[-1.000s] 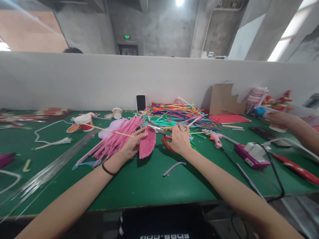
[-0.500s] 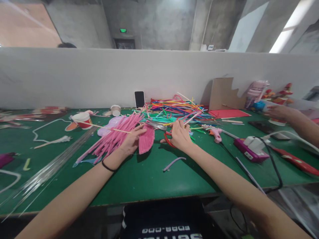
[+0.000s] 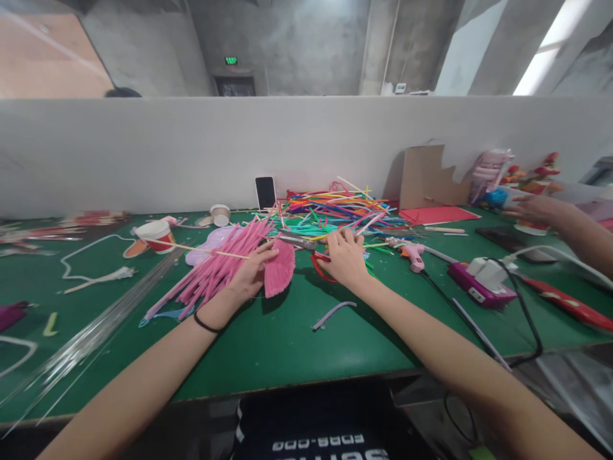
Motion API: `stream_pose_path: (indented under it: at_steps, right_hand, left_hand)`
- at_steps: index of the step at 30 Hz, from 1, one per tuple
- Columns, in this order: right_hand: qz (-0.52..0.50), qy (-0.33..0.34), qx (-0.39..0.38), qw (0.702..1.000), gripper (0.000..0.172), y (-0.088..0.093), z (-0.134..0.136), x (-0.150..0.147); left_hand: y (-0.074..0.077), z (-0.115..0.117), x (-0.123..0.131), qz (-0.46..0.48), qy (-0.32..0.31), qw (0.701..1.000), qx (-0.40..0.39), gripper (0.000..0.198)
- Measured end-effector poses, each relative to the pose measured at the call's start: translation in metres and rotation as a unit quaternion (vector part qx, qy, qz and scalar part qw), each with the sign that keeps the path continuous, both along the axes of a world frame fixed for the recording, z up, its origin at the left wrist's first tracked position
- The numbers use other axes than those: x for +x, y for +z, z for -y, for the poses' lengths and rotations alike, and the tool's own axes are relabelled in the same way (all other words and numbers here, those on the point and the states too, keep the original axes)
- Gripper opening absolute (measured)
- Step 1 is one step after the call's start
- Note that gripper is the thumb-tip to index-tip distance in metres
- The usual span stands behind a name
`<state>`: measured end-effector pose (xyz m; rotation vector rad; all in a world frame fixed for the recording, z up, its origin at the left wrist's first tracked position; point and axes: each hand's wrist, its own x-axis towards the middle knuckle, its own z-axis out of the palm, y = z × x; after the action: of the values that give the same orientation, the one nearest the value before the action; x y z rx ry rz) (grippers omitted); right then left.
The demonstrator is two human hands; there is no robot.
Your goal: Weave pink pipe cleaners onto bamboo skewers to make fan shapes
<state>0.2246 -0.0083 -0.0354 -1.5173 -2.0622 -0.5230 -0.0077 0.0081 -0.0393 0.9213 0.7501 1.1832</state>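
A pink fan-shaped piece [image 3: 280,268], built of fuzzy pipe-cleaner-like strips, is pinched at its left edge by my left hand [image 3: 253,271]. Over the red handles of a pair of scissors [image 3: 297,241] curls my right hand [image 3: 345,255], palm down; its thumb is hidden. The metal blades point left, just above the pink piece's top edge. Under and beside my left wrist lies a heap of pink pipe cleaners [image 3: 220,268]. A thin wooden stick [image 3: 191,247] lies across that heap, close to my left fingers.
Many-coloured pipe cleaners [image 3: 335,211] are piled at the back. A pink glue gun [image 3: 412,254] and a purple power strip [image 3: 481,286] with cables lie right. Left are a paper cup [image 3: 157,236] and thin wires [image 3: 115,313]. Another person's hand [image 3: 536,211] reaches in at far right.
My right thumb, seen by the scissors' handles before, has gone out of sight, and the handles sit slightly further left. My left hand keeps its hold on the pink piece. The view has shifted slightly.
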Motion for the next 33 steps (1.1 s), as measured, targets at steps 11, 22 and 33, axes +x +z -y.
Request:
stream_pose_path:
  at_steps: [11, 22, 33]
  right_hand:
    - [0.030, 0.019, 0.051, 0.998, 0.032, -0.002, -0.003, 0.007]
    - [0.081, 0.018, 0.047, 0.995, 0.031, -0.003, -0.008, 0.010]
    - [0.072, 0.019, -0.024, 0.997, 0.032, -0.002, -0.009, 0.010]
  left_hand:
    - [0.000, 0.001, 0.000, 0.014, -0.020, 1.000, -0.014, 0.042]
    - [-0.007, -0.002, -0.004, 0.015, -0.032, 0.999, -0.028, 0.037]
    - [0.007, 0.012, 0.002, 0.000, -0.006, 0.998, -0.063, 0.029]
